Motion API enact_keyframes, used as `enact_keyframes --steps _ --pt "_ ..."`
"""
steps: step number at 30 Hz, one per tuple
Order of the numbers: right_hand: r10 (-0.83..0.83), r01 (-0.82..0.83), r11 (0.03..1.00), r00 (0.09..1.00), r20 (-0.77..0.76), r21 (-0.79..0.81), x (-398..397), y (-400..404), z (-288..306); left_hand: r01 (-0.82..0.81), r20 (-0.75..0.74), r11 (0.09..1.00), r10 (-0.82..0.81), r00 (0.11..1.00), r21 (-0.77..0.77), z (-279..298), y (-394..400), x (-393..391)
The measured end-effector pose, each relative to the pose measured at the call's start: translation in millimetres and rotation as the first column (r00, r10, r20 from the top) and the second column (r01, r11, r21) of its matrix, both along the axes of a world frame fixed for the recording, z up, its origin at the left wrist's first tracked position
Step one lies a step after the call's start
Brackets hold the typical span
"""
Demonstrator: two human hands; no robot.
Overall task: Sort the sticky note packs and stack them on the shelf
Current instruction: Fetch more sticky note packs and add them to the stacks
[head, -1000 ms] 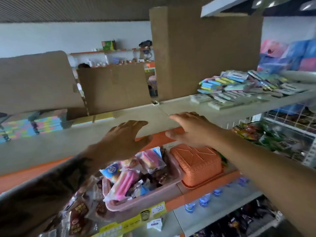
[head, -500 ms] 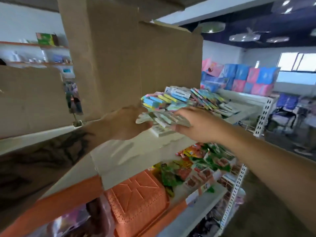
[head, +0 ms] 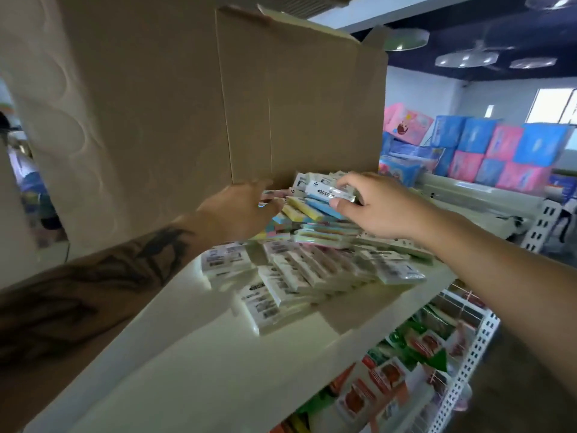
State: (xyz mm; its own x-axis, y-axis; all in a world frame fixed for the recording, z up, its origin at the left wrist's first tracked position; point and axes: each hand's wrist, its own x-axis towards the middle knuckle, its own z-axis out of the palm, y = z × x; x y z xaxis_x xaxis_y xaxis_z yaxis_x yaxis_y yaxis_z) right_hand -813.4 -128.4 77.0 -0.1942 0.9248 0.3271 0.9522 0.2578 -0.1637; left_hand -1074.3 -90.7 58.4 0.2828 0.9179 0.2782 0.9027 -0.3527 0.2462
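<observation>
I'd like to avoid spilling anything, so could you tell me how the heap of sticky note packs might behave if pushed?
The heap of sticky note packs lies loose and overlapping, so it would probably slide apart. The shiny wrappers look slippery. Packs near the shelf edge might fall.

Jumbled sticky note packs point(head: 312, 270) on shelf point(head: 218, 354)

Retail shop, white metal shelf point(head: 218, 354) of packaged goods, stacked boxed merchandise point(head: 487, 151) across aisle

Packs point(head: 299, 276) heaped on shelf point(head: 218, 364) (cardboard box point(head: 299, 104) behind).
</observation>
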Motion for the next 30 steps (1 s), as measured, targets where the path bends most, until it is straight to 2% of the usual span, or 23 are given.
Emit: enact_keyframes --steps 5,10,14,17,20,25,30 --pt "0.031 -0.029 0.997 0.999 0.02 -0.075 1.3 36.5 -1.8 -0.046 0.032 0.995 0.049 0.998 -0.084 -3.4 13.2 7.9" --pt "0.055 -0.055 0.992 0.999 -0.001 -0.117 2.6 65.5 -3.1 -0.11 0.001 0.994 0.11 0.994 0.015 -5.2 8.1 9.9" --pt "0.07 -0.075 0.99 0.997 -0.041 -0.122 5.7 77.6 -0.8 -0.146 0.027 0.989 0.145 0.989 0.028 -5.2 -1.7 15.9" --pt "0.095 -0.096 0.994 0.995 -0.024 -0.051 8.1 77.3 0.0 -0.206 0.113 0.977 0.198 0.974 0.055 -7.7 -9.4 18.9" --pt "0.108 -0.109 0.993 0.993 0.038 0.036 9.9 75.3 2.0 -0.266 0.226 0.964 0.257 0.94 0.013 -12.0 -10.1 16.7" --pt "0.241 -0.238 0.969 0.97 -0.041 0.064 14.7 68.4 -2.3 -0.229 0.42 0.965 0.262 0.869 -0.128 -12.9 -12.1 13.7" --pt "0.354 -0.346 0.931 0.933 -0.059 0.112 8.2 63.0 -4.4 -0.275 0.438 0.951 0.309 0.844 -0.139 -12.4 -24.4 10.1"
